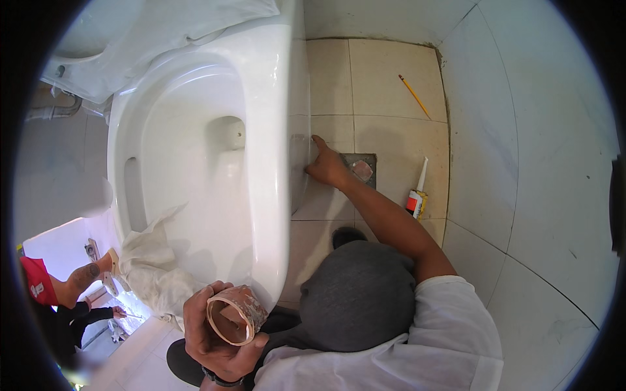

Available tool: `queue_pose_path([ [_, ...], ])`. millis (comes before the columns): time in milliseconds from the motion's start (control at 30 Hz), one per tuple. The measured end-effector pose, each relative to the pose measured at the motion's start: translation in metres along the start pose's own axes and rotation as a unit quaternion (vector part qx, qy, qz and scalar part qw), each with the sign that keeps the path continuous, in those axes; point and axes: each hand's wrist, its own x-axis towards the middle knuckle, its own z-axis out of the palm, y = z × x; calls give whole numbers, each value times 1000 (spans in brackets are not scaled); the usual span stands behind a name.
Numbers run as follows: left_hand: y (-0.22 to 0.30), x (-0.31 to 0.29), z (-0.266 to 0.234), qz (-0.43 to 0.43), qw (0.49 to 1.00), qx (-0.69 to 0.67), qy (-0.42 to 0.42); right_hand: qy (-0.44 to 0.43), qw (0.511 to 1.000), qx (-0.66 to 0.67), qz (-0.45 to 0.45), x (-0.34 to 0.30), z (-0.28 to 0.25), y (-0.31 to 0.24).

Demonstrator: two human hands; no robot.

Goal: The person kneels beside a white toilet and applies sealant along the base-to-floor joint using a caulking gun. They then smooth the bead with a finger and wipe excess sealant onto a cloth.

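Note:
My left hand (214,339), with a dark strap on its wrist, is closed round a small round tub (255,304). The tub is pinkish brown and smeared with pale residue; a broken-edged piece shows inside. It is held tilted beside the near corner of a large glossy white ceramic bowl fixture (268,163). My right hand (327,166) reaches to the fixture's lower right side, close to the floor. Its thumb and one finger are stretched apart at the side wall, holding nothing that I can see; the other fingers are hidden.
A square floor drain (370,158) lies by my right wrist. To its right is a sealant cartridge (416,203) with a long white nozzle; farther off is a yellow pencil (415,96). Pale cloth (153,260) drapes the fixture's left side. Another person's leg (81,280) shows at left.

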Motion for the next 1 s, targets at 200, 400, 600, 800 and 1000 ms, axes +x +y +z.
queue_pose_path([
  [200, 6, 8, -4, -7, 998, -23, -51, 43, 999, 14, 17, -35, -18, -19],
  [400, 20, 37, -21, 34, 993, -12, -110, 18, 922, 128, -366, -135, -130, -147],
  [600, 37, 66, -23, 87, 987, -7, -132, -414, 823, -50, -385, -172, -136, -261],
  [800, 39, 65, -44, 45, 979, -76, -182, -424, 781, -107, -446, -166, -120, -278],
  [1000, 42, 65, -54, -7, 961, -121, -247, -370, 711, -187, -567, -163, -118, -276],
])
